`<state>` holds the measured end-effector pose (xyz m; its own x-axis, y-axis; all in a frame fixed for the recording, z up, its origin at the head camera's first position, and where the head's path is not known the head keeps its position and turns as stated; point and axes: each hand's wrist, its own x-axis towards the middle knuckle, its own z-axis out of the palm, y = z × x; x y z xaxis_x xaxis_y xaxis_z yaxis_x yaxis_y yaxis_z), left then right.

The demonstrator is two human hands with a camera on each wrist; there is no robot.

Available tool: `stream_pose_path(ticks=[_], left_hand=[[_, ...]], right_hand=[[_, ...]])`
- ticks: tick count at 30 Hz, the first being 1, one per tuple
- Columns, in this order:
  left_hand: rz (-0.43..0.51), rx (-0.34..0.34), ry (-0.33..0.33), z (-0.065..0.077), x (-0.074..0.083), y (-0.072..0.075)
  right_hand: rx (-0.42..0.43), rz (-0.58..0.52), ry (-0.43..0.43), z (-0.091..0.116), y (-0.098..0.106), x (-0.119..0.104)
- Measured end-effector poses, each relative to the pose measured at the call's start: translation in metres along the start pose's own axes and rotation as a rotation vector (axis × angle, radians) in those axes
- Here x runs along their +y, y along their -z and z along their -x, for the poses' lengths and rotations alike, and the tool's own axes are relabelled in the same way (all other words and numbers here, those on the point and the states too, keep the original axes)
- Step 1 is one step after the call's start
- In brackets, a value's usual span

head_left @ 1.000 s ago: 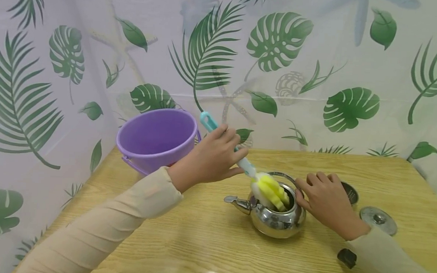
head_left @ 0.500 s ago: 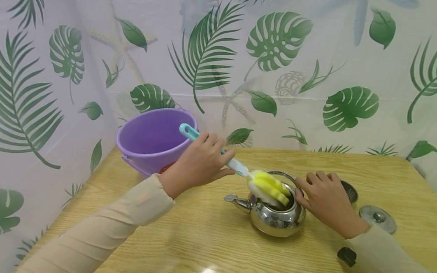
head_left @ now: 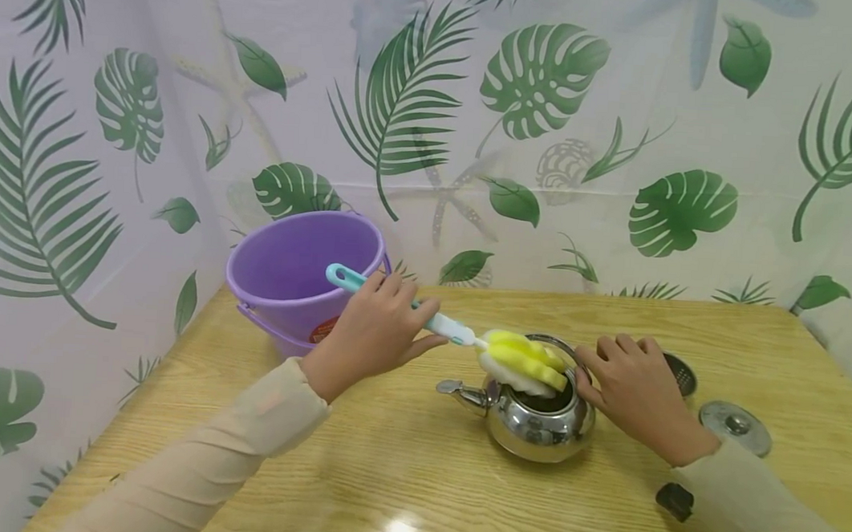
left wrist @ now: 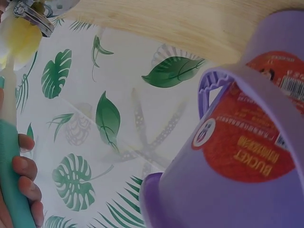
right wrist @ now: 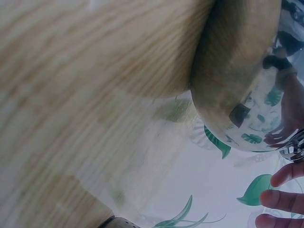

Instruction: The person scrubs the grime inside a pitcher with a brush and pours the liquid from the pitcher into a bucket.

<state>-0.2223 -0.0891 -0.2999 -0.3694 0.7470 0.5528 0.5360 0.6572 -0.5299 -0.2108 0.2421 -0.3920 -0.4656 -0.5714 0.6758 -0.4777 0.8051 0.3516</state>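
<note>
My left hand [head_left: 368, 327] grips the teal and white handle of a sponge brush [head_left: 451, 329], its fingers curled round the handle [left wrist: 14, 175] in the left wrist view. The yellow and white sponge head [head_left: 522, 359] lies at a slant in the mouth of a shiny steel kettle [head_left: 540, 433], its tip just inside the opening. On the kettle's right side, my right hand [head_left: 632, 397] holds the raised loop handle [head_left: 555, 342] between thumb and fingers. The right wrist view shows the kettle's curved wall [right wrist: 237, 95] and some fingertips. The kettle stands upright, spout to the left.
A purple bucket [head_left: 287, 300] stands at the back left of the wooden table [head_left: 356, 487]. Right of the kettle lie a round steel lid [head_left: 736, 427] and a perforated strainer [head_left: 683, 374], partly hidden by my right hand. A leaf-patterned sheet [head_left: 435, 98] hangs behind.
My left hand has moved left and down, so the brush lies flatter. Its sponge head has risen somewhat in the kettle mouth. My right hand and the kettle have stayed in place.
</note>
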Motion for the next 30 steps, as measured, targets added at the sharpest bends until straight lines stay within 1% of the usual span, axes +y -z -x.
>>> stream_pose_path(ticks=[5, 16, 20, 24, 30], left_hand=[[-0.006, 0.023, 0.033, 0.005, 0.002, -0.003], [-0.010, 0.029, 0.130, 0.014, 0.008, -0.010], [-0.006, 0.053, 0.162, 0.017, 0.011, -0.013], [-0.003, 0.077, 0.202, 0.022, 0.015, -0.017], [-0.008, 0.077, 0.273, 0.030, 0.021, -0.021]], right_hand=[[0.008, 0.004, 0.001, 0.000, 0.000, 0.000], [0.010, 0.006, -0.003, 0.000, -0.001, 0.000], [0.005, 0.007, -0.004, 0.000, -0.001, 0.000], [0.001, 0.010, -0.008, 0.001, -0.002, 0.000], [-0.001, 0.012, -0.005, 0.001, -0.002, 0.000]])
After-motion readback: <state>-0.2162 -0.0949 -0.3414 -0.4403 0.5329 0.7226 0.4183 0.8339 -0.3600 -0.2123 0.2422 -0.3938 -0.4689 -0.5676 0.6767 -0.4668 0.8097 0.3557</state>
